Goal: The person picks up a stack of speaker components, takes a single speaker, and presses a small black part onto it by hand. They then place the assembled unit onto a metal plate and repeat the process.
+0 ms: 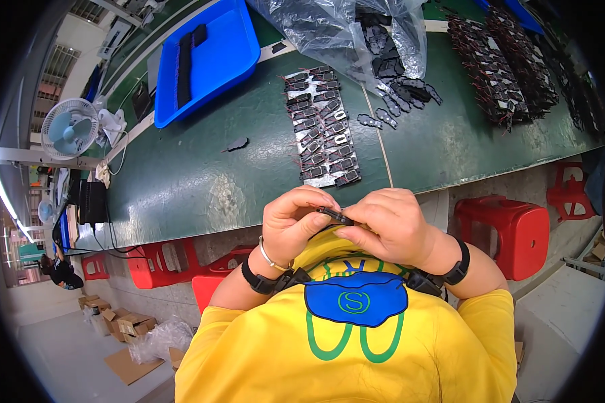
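Between my two hands, just off the near edge of the green table, is a small black plastic part. My left hand pinches one end with thumb and fingers, and my right hand grips the other. Finer details of the part are too small to make out. Straight ahead on the table lies a pale sheet covered with rows of small black speaker-like parts with red wires. Several loose black plastic pieces are scattered to its right, by a clear plastic bag holding more of them.
A blue tray with black strips stands at the far left; one black piece lies nearer. Stacked wired parts fill the right side. Red stools stand along the table. A white fan is at left, cardboard boxes below.
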Demonstrator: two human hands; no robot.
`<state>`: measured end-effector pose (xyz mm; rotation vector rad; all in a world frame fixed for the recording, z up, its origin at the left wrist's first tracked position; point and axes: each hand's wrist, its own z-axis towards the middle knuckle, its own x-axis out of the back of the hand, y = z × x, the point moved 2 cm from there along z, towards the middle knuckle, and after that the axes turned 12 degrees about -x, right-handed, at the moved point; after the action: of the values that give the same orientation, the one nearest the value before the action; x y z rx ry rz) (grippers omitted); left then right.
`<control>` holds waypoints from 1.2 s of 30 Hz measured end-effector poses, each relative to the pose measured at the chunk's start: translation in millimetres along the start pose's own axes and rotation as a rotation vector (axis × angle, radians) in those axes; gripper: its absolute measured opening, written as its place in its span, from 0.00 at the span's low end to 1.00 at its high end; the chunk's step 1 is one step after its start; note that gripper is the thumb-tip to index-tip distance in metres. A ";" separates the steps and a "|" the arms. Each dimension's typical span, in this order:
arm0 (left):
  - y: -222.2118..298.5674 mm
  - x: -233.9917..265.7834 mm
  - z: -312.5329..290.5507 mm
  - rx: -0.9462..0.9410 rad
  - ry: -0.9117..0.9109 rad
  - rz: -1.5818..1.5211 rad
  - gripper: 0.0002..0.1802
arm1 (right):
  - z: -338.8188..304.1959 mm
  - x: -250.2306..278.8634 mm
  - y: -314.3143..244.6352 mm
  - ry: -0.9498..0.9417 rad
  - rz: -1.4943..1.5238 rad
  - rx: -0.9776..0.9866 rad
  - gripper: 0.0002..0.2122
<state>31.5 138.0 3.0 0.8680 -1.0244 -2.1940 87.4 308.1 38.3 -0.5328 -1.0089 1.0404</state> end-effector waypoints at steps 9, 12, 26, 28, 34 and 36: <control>-3.7 -4.8 6.4 0.192 0.119 -0.119 0.09 | -4.4 -5.5 11.8 -0.014 0.306 -0.432 0.06; -7.8 -7.7 15.1 0.245 0.101 -0.086 0.13 | -1.3 -0.6 7.1 0.027 0.203 -0.340 0.06; 4.5 -13.6 27.5 0.780 0.006 -0.507 0.10 | 5.1 13.7 17.5 -0.088 0.414 -0.524 0.09; 1.6 -12.3 26.2 0.733 0.044 -0.500 0.10 | 3.5 12.5 15.4 -0.043 0.362 -0.471 0.09; -2.0 -16.8 25.4 0.699 0.040 -0.386 0.11 | -2.6 7.8 14.9 0.107 0.280 -0.388 0.06; -2.1 -17.4 25.5 0.650 -0.035 -0.287 0.11 | -2.9 7.6 17.2 0.109 0.266 -0.377 0.05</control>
<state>23.0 162.8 19.5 1.3269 -1.7730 -2.1180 83.2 322.8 26.9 -1.0445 -1.0616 1.0447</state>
